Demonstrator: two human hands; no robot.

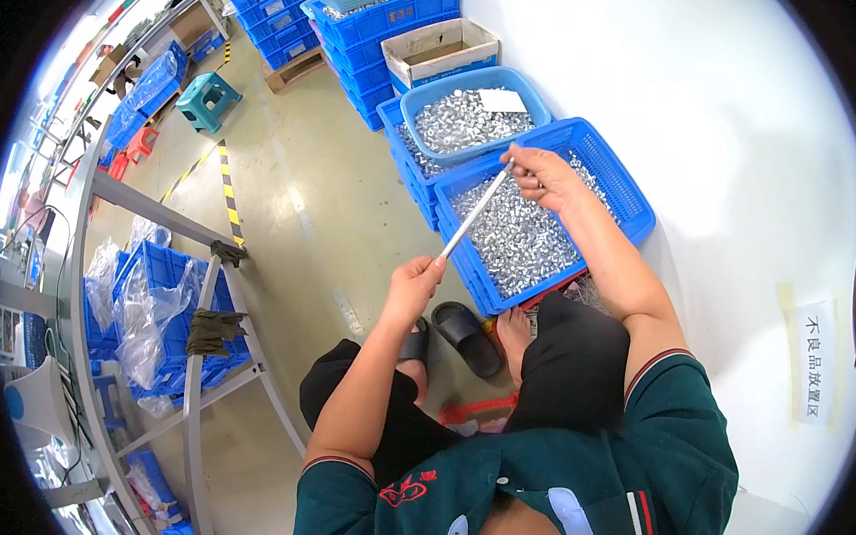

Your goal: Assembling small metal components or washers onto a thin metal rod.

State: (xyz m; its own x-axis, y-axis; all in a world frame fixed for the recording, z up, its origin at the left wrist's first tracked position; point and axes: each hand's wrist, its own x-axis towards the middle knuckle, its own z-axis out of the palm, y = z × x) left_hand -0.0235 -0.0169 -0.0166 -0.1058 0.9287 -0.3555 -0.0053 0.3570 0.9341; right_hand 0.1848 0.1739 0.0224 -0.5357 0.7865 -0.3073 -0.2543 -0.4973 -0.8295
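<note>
I am seated low on the floor with a long thin metal rod (474,213) held between both hands. My left hand (413,284) grips its lower end near my knee. My right hand (544,177) pinches the upper end above a blue plastic crate (629,190) filled with several small shiny metal parts (518,242). Small parts appear strung along the rod. A second, rounder blue basket (472,83) of the same metal parts, with a white paper slip on top, sits just behind the crate.
Stacked blue crates (380,30) and an open cardboard box (440,51) stand behind. A metal frame rack (200,316) with bagged blue crates is on my left, a teal stool (206,99) farther off. White wall on the right carries a paper label (814,361). Black sandals (465,337) lie by my feet.
</note>
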